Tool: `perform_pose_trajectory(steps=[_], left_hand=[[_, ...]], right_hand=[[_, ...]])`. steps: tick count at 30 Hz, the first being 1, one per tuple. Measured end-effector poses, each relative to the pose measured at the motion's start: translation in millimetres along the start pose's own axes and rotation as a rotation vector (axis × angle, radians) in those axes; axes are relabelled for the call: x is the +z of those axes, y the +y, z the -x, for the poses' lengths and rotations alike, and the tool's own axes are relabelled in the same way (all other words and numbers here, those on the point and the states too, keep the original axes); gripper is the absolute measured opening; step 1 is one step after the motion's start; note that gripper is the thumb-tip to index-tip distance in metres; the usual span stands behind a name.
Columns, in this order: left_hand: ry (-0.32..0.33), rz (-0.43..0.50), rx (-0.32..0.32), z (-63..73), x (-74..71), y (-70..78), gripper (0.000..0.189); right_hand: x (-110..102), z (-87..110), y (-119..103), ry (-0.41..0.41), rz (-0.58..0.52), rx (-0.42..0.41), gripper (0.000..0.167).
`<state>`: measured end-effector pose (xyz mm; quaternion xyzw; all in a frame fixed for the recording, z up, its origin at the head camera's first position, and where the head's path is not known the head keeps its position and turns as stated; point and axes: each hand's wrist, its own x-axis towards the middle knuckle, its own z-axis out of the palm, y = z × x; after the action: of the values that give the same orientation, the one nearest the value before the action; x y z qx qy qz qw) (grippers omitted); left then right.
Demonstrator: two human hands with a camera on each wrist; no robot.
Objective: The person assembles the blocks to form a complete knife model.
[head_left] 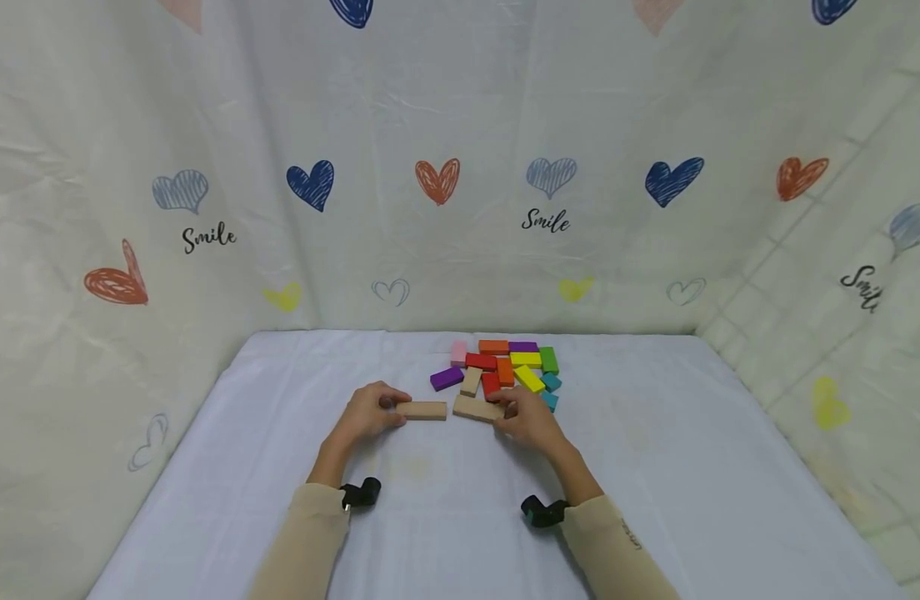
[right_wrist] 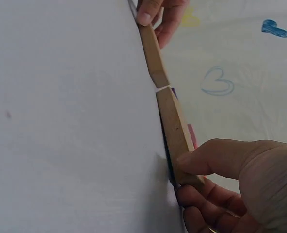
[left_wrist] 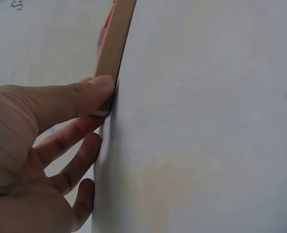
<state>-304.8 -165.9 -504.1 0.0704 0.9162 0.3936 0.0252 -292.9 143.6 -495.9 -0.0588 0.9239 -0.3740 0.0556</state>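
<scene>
Block, long axis sideways, left grip pinching; second block slanted, right grip pinching.

The left block lies just beside the right block, end toward end; whether both touch the tabletop is unclear. Behind, mostly rightward, spreads the block cluster, before the backdrop.
</scene>
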Motion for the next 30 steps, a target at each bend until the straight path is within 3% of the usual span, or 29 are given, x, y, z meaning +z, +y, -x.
perform_pose_trajectory(steps=[11, 19, 30], left_hand=[[0.036, -0.011, 0.017, 14.5, -9.6, -4.2, 0.033], [0.023, -0.023, 0.004, 15.9, -10.3, -2.8, 0.032], [0.015, -0.031, -0.003, 17.0, -9.4, -0.4, 0.032]], right_hand=[[-11.8, 2.0, 3.8, -0.086, -0.022, -0.036, 0.035], [-4.8, -2.0, 3.1, -0.086, 0.010, -0.072, 0.035], [-6.9, 2.4, 3.9, -0.047, -0.008, -0.010, 0.028]])
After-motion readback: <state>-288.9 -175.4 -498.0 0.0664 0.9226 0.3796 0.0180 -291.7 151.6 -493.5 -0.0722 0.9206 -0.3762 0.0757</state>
